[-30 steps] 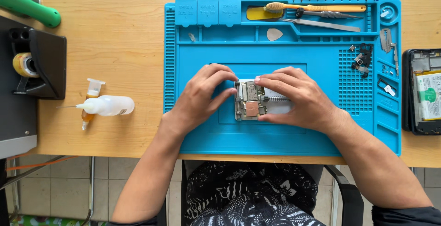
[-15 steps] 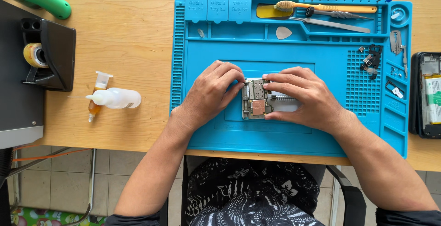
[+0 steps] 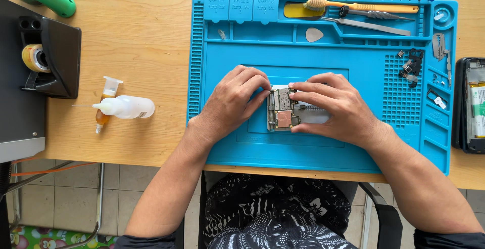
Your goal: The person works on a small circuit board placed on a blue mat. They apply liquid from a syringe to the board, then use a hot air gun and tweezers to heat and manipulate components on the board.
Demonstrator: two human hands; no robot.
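A small phone circuit board with metal shields and a copper patch lies in the middle of a blue silicone work mat. My left hand rests on the mat with its fingertips pressing the board's left and upper edge. My right hand covers the board's right part, fingers pinching its top and lower right edge. The right part of the board is hidden under that hand.
The mat's top tray holds a yellow toothbrush, tweezers and a grey pick; small parts lie at its right. An opened phone sits far right. A clear bottle, a syringe and a tape dispenser stand left.
Both hands stay on the board; the fingers shift only slightly. The camera view has drifted a little, moving everything right in the picture.
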